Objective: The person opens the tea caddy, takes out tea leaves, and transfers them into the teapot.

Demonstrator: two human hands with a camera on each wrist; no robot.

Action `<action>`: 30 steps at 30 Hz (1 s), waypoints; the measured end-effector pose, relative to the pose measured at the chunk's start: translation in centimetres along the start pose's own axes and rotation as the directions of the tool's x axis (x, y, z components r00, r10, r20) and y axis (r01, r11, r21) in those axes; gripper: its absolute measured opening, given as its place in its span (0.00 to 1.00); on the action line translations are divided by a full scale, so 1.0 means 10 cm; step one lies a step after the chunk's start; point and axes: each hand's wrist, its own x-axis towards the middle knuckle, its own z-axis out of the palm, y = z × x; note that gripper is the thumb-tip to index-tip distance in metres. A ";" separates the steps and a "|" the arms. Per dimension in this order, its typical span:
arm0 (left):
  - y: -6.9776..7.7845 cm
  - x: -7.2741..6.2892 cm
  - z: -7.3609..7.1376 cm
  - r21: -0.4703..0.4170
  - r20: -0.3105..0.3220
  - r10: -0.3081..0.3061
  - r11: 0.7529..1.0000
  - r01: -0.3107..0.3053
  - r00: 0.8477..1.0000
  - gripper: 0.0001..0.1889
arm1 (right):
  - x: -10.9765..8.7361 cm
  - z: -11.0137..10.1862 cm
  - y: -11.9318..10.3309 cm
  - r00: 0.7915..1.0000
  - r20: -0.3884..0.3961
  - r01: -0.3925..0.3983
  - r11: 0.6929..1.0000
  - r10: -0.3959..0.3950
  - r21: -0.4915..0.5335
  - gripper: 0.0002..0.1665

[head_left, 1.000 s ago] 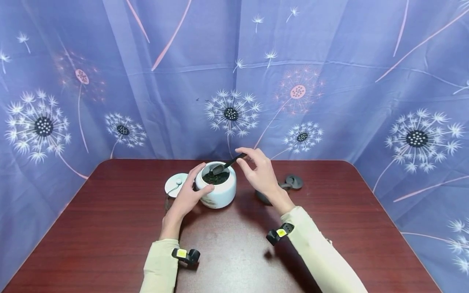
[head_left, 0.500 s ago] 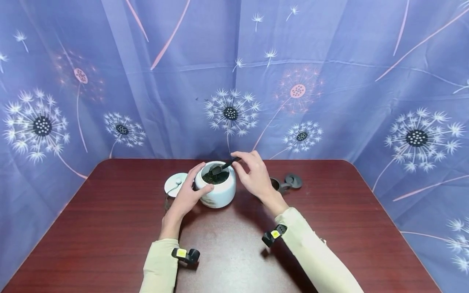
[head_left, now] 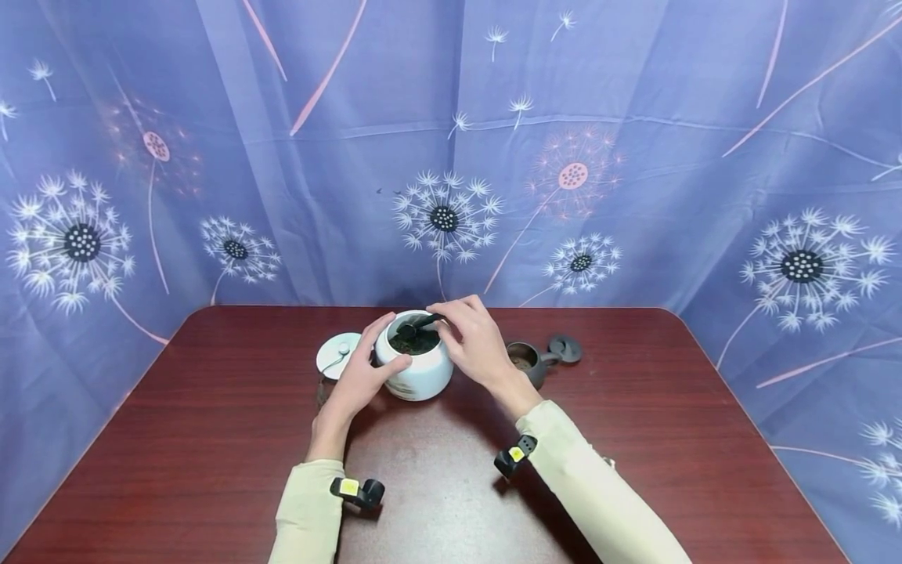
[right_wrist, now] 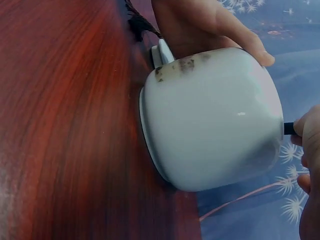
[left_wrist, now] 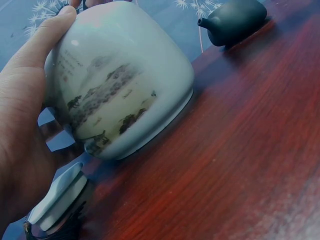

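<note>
A white ceramic jar (head_left: pixel 426 382) with a painted landscape stands on the table, holding dark loose leaves that look like tea (head_left: pixel 423 345). My left hand (head_left: pixel 361 374) grips the jar's left side, thumb at the near rim and fingers round the far side. Between the thumb and fingers of my right hand (head_left: pixel 478 342) is the handle of a small black scoop (head_left: pixel 408 330). The scoop's head lies inside the jar mouth, low over the leaves. In the right wrist view, a short piece of the black handle (right_wrist: pixel 289 128) shows between the jar and the fingers.
Left of the jar lies its white lid (head_left: pixel 337 356), with a dark cord and tassel (left_wrist: pixel 57 227). A dark teapot (head_left: pixel 537 373) stands uncovered to the right, a round dark lid (head_left: pixel 565 349) beside it. A patterned blue curtain (head_left: pixel 352 196) hangs behind the reddish table (head_left: pixel 211 439).
My right hand has moved left and slightly down, taking the scoop deeper into the jar. More of the teapot now shows. The left hand and jar have stayed put.
</note>
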 end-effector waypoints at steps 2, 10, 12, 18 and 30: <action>0.05 -0.01 0.00 -0.003 0.002 -0.003 1.000 0.003 1.000 0.40 | 0.00 0.01 -0.01 1.000 0.008 0.008 1.000 -0.008 -0.002 0.13; 0.40 -0.13 -0.02 0.007 0.024 -0.034 0.999 0.034 0.999 0.40 | -0.04 0.02 -0.02 0.997 0.072 -0.001 0.999 -0.001 0.034 0.10; 0.39 -0.13 -0.03 0.016 0.027 -0.038 0.999 0.037 0.999 0.40 | -0.06 0.02 -0.03 0.996 0.090 -0.021 0.999 0.017 0.046 0.10; 0.11 -0.03 -0.01 -0.002 0.020 -0.035 0.999 0.035 0.999 0.42 | -0.10 0.02 -0.04 0.992 0.099 -0.084 0.994 0.077 0.074 0.10; -0.02 0.01 0.01 -0.006 -0.007 0.013 1.000 -0.013 1.000 0.40 | -0.14 0.01 -0.08 0.969 0.073 -0.245 0.949 0.235 0.199 0.10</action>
